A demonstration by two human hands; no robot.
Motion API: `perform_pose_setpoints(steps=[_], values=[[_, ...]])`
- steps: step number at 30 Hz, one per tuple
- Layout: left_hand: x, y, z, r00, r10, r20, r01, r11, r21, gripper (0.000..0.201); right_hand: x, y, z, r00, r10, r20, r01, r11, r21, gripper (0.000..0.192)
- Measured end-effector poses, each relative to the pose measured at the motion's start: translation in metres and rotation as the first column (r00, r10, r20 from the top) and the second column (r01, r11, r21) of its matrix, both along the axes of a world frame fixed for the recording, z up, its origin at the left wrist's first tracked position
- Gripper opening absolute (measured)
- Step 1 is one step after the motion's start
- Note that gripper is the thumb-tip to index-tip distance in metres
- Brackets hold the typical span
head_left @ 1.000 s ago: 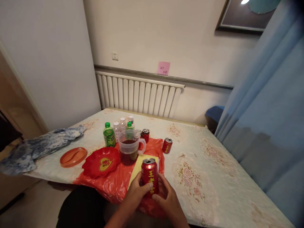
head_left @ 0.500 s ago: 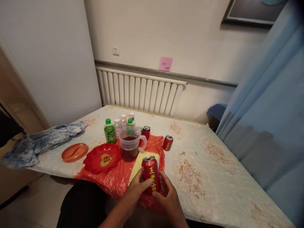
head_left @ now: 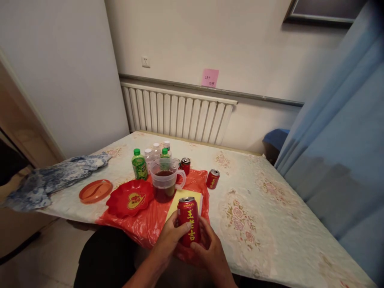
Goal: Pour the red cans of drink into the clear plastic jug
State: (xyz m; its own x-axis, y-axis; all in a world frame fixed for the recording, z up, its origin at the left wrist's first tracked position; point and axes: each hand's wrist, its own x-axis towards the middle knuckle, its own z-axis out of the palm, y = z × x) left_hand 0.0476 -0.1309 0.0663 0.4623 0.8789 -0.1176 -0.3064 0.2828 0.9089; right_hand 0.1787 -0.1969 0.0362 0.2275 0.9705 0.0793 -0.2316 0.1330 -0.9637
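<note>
Head view: both hands close around a red can (head_left: 189, 220) held upright just above the near edge of the table (head_left: 270, 224). The left hand (head_left: 169, 239) wraps the can's left side with the thumb across the front, and the right hand (head_left: 210, 250) cups its lower right side; the fingers are curled snugly on the can, not spread. The can's top looks unopened, though the tab is too small to read for sure. The step in hand appears to be steadying the can before opening or pouring; a next move would call for one hand to keep the body firm while the other goes to the lid.

Directly behind the can lie a yellow pad (head_left: 183, 200) on a red plastic sheet (head_left: 150, 224), then a clear jug (head_left: 164, 180) partly filled with dark liquid. A red dish (head_left: 129, 199) sits to the left, and two more cans (head_left: 212, 179) stand beyond. Open room lies to the right, where the flowered cloth is bare; the near table edge runs just under the wrists.
</note>
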Motion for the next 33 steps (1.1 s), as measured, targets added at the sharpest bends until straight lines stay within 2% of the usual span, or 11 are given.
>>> perform_pose_setpoints(steps=[10, 17, 24, 33], values=[[0.002, -0.001, -0.002, 0.998, -0.056, 0.016, 0.057, 0.998, -0.032, 0.063, 0.0, -0.004, 0.005, 1.0, -0.03, -0.005, 0.03, 0.999, -0.021, 0.075], [0.002, -0.002, -0.003, 0.998, 0.002, -0.062, -0.004, 1.0, -0.022, 0.058, -0.003, -0.005, 0.0, 0.998, -0.003, -0.067, 0.0, 0.999, -0.052, 0.08], [0.0, -0.005, 0.001, 0.998, -0.002, -0.055, 0.002, 1.0, -0.015, 0.06, -0.002, -0.007, -0.002, 0.996, 0.039, -0.074, -0.042, 0.998, -0.037, 0.082], [0.0, -0.006, 0.006, 0.999, -0.036, -0.015, 0.035, 0.998, -0.06, 0.062, 0.0, -0.006, -0.006, 0.999, 0.001, -0.047, -0.003, 0.998, -0.06, 0.083]])
